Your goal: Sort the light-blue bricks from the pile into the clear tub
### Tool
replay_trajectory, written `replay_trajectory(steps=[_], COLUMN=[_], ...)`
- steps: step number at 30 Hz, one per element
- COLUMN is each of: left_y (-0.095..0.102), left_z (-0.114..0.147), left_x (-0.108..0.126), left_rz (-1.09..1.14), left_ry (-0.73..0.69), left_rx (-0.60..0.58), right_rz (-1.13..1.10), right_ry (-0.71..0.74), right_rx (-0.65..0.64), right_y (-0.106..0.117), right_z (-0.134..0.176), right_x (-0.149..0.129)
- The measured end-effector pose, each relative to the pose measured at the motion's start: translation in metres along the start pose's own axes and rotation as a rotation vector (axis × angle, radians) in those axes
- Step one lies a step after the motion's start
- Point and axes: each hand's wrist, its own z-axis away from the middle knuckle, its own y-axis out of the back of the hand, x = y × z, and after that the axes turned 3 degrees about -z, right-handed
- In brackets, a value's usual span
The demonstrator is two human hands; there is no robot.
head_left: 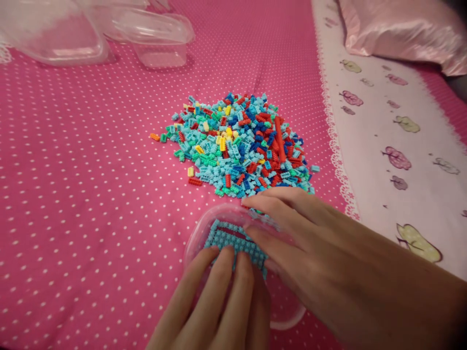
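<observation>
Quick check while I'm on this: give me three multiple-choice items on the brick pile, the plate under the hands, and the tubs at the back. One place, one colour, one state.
1. Where does the brick pile lie?
A. beyond the clear lid
B. inside a tub
C. on the pillow

2. What colour is the studded plate?
A. red
B. light blue
C. yellow

3. What state are the clear tubs in?
A. full of bricks
B. stacked shut
C. holding no bricks

Answers:
1 A: the pile sits on the dotted pink sheet, past the lid.
2 B: blue studs show between the left hand and the right hand.
3 C: only pink cloth shows through them.
</observation>
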Motion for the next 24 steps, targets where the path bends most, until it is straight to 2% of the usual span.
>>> replay_trajectory(steps=[16, 24], left_y=[-0.0031, -0.0044], left_z=[0.0027, 0.0027], left_x=[0.0006, 0.0016], left_rz=[-0.027, -0.031], left_ry=[0.037, 0.040], left_rx=[0.036, 0.040], right_rz=[-0.053, -0.004], right_ry=[0.004, 0.000], right_rx=[-0.016, 0.004], right_y=[-0.0061, -0.0073], right_z=[-0.0009, -0.0044], right_x=[-0.0004, -0.0017])
